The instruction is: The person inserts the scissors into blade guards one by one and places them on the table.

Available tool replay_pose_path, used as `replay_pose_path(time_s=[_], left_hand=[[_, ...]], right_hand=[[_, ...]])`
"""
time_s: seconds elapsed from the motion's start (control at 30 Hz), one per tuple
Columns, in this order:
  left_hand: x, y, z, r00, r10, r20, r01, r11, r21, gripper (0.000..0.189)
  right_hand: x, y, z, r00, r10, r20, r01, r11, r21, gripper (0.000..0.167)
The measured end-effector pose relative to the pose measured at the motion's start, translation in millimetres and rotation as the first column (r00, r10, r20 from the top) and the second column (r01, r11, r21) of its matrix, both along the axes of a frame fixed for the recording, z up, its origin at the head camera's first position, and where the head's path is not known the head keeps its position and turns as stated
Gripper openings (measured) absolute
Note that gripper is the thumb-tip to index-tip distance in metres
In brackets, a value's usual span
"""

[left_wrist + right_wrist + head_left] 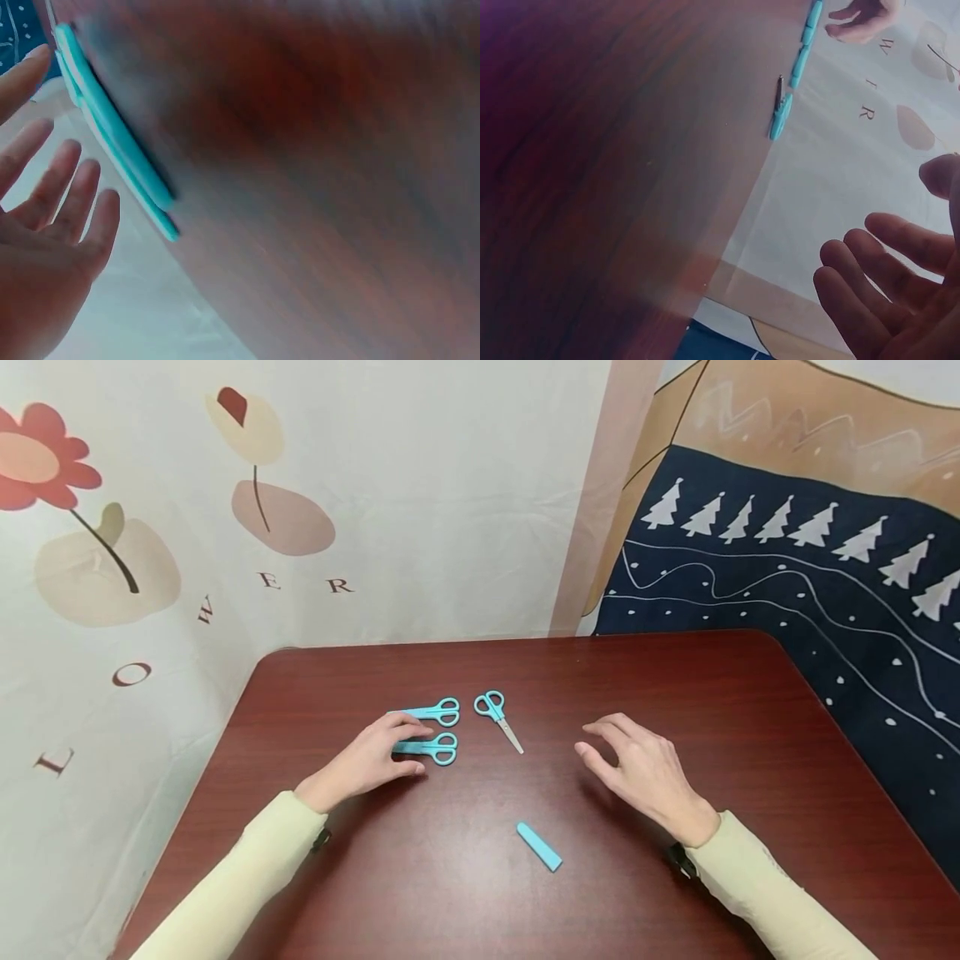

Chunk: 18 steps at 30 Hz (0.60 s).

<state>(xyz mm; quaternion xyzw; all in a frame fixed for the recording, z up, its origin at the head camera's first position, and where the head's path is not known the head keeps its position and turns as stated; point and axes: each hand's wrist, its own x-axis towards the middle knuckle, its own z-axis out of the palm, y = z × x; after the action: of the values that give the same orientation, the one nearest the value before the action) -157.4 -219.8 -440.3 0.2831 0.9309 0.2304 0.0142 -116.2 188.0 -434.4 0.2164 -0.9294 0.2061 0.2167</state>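
Observation:
My left hand (369,756) hovers at the left over two pairs of turquoise scissors, its fingers spread and loosely bent. The far pair of scissors (447,712) and the near pair (444,749) lie side by side, handles to the right; the hand hides part of their blade ends. In the left wrist view the fingers (69,196) stand apart from the scissors (120,135). To their right lies a third pair of scissors (491,706) with its blade bare. My right hand (637,768) is off to the right, fingers loose, holding nothing. Between the hands, nearer me, lies a turquoise blade cover (538,847).
The dark red-brown wooden table (465,902) has rounded far corners. Behind it hangs a pale cloth (450,527) with flowers and letters, and at the right a dark blue cloth (705,610) with white trees.

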Motion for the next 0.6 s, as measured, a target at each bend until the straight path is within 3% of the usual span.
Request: replay_pose_path(time_s=[0.2,0.37,0.6], left_hand=[[16.3,14.5,5.7,0.994,-0.025,-0.104,0.030,0.999,0.037,0.059],[27.4,24.8,7.7,0.989,-0.024,-0.147,0.034,0.997,0.062,0.063],[42.8,33.2,6.1,0.982,-0.036,-0.185,0.049,0.996,0.071,0.066]], right_hand=[[2.0,-0.1,1.6,0.996,0.049,0.080,-0.053,0.997,0.052,0.038],[1.8,-3.8,1.0,0.985,0.087,0.146,-0.101,0.990,0.096,0.044],[-15.1,-9.7,2.2,0.947,0.247,0.205,-0.280,0.948,0.149,0.049]])
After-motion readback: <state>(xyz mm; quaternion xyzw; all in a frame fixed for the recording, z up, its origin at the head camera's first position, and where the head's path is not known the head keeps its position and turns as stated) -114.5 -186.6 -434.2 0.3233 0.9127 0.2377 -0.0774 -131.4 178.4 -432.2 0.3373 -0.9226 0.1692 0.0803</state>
